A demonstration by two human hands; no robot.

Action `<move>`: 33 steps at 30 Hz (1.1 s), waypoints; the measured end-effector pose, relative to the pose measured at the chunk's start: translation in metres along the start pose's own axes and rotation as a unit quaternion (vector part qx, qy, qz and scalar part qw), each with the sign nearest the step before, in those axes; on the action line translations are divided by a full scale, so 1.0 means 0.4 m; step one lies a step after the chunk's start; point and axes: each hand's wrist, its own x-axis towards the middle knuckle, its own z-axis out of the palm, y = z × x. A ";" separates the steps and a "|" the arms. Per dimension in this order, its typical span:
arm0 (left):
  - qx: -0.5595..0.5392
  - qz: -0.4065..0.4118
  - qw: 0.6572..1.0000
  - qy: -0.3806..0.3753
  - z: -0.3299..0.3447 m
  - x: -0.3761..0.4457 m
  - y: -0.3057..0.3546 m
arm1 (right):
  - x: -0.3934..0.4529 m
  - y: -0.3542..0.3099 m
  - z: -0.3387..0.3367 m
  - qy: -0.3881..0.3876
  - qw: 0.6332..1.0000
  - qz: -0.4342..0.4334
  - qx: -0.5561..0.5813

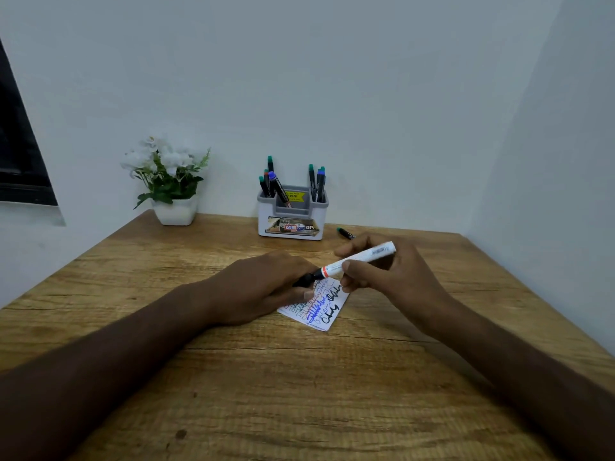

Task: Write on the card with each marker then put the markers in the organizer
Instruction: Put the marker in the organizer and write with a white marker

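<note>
A white card point(324, 311) covered in blue, black and thin red scribbles lies on the wooden table point(299, 377). My right hand point(389, 271) holds a white marker point(359, 259) with an orange band, slanted above the card. My left hand point(266, 287) grips the marker's black cap end point(307, 279) and partly covers the card. The grey and white organizer point(293, 211) stands at the back with several markers upright in its two side slots. One green-capped marker point(345, 233) lies on the table right of the organizer, partly hidden behind my right hand.
A white pot of white flowers point(169, 181) sits at the back left against the wall. A dark window frame point(20, 154) is on the left wall. The table meets walls at the back and right.
</note>
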 end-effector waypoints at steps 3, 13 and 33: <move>0.010 0.026 1.000 0.001 0.001 0.000 0.001 | 0.006 -0.004 -0.001 0.002 1.000 -0.014 -0.010; -0.059 0.018 0.998 0.015 0.019 0.002 -0.001 | 0.007 0.000 0.009 -0.036 0.999 -0.001 0.012; -0.100 0.005 0.995 0.005 0.001 -0.010 -0.013 | 0.102 -0.055 0.024 0.191 0.971 -0.114 -0.092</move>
